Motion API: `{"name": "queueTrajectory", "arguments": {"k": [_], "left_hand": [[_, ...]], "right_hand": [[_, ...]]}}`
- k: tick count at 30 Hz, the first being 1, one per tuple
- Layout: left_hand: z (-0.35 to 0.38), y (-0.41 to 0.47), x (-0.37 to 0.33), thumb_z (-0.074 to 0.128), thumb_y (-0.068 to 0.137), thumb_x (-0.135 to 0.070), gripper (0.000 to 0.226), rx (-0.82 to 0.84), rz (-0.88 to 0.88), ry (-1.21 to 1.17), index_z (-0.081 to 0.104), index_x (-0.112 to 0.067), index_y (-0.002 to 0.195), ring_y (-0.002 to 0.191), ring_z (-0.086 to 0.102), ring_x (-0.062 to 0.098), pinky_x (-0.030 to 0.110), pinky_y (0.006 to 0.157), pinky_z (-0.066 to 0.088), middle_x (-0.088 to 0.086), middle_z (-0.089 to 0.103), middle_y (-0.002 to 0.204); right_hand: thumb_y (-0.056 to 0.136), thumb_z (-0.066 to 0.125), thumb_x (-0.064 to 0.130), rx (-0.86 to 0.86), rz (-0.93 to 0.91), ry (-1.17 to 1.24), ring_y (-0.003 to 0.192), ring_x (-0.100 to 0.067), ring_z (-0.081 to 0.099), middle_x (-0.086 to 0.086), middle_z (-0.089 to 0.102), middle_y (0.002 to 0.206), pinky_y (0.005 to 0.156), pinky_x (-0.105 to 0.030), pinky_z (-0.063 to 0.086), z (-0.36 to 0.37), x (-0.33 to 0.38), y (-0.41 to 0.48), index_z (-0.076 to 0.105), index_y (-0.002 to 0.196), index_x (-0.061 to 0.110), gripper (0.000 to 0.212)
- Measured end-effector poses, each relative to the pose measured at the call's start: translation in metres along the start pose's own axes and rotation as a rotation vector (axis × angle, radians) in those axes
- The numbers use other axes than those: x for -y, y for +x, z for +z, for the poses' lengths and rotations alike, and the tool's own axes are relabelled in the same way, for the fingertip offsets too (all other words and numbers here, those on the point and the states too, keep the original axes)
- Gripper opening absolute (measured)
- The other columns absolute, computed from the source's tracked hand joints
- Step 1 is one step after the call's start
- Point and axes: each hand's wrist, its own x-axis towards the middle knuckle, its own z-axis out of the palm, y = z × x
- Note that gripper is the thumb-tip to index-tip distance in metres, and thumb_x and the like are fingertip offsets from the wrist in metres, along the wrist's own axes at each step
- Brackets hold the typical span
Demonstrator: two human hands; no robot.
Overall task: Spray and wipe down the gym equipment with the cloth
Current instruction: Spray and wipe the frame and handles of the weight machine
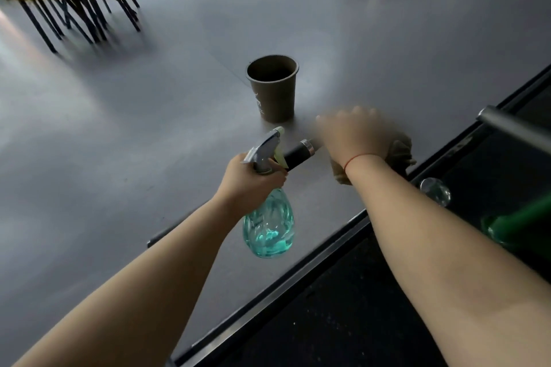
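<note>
Your left hand [250, 179] grips the spray bottle [269, 226] by its neck. Your right hand [354, 134], blurred, closes over the cloth [399, 152] on the black handle [298, 155] between your hands. A cup [272, 89] stands just beyond.

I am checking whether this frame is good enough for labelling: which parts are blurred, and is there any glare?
Head view: the right hand is smeared by motion blur, and so is the cloth under it; the left hand and the spray bottle are sharper; the cup is clear; pale glare lies on the grey floor; the chair legs at top left look soft.
</note>
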Motion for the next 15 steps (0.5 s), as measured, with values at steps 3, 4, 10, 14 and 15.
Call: {"name": "queueTrajectory", "arguments": {"k": [3,4,10,14,15], "left_hand": [[-0.005,0.001,0.005,0.073,0.071,-0.011,0.010,0.014,0.022,-0.007,0.068,-0.017,0.065,0.062,0.050,0.016,0.032,0.058,0.042,0.004,0.061,0.069],[-0.005,0.002,0.007,0.073,0.073,-0.010,0.005,0.011,0.027,0.001,0.068,-0.010,0.071,0.060,0.049,0.016,0.031,0.056,0.041,0.004,0.060,0.068],[-0.012,0.007,0.011,0.067,0.060,-0.024,0.039,0.108,0.056,-0.046,0.068,0.006,0.084,0.062,0.049,0.017,0.034,0.058,0.044,0.020,0.063,0.070],[-0.025,0.006,0.005,0.076,0.071,-0.006,0.021,0.197,0.051,-0.128,0.066,0.009,0.080,0.061,0.048,0.016,0.031,0.060,0.043,0.004,0.054,0.066],[-0.034,0.004,0.004,0.077,0.072,-0.003,0.015,0.237,0.037,-0.132,0.068,0.007,0.080,0.061,0.049,0.016,0.030,0.060,0.044,0.004,0.055,0.066]], "right_hand": [[0.101,0.029,0.059,0.020,0.037,-0.047,0.111,-0.033,0.051,-0.010,0.064,0.116,0.092,-0.045,0.036,-0.004,0.005,-0.001,0.070,0.114,0.016,0.060],[0.102,0.031,0.057,-0.002,0.038,-0.075,0.111,-0.033,0.051,-0.010,0.063,0.116,0.092,-0.045,0.036,-0.005,0.009,-0.005,0.069,0.114,0.015,0.058],[0.105,0.036,0.046,0.011,0.014,-0.092,0.113,-0.032,0.047,-0.010,0.055,0.121,0.084,-0.042,0.040,-0.030,0.014,-0.023,0.061,0.120,0.011,0.045],[0.106,0.032,0.047,0.070,0.042,0.016,0.116,-0.034,0.048,-0.013,0.056,0.124,0.089,-0.043,0.042,-0.063,0.027,-0.018,0.062,0.121,0.008,0.051],[0.106,0.033,0.047,0.044,0.073,0.094,0.116,-0.036,0.049,-0.014,0.057,0.124,0.090,-0.043,0.042,-0.065,0.037,-0.020,0.062,0.119,0.007,0.052]]}}
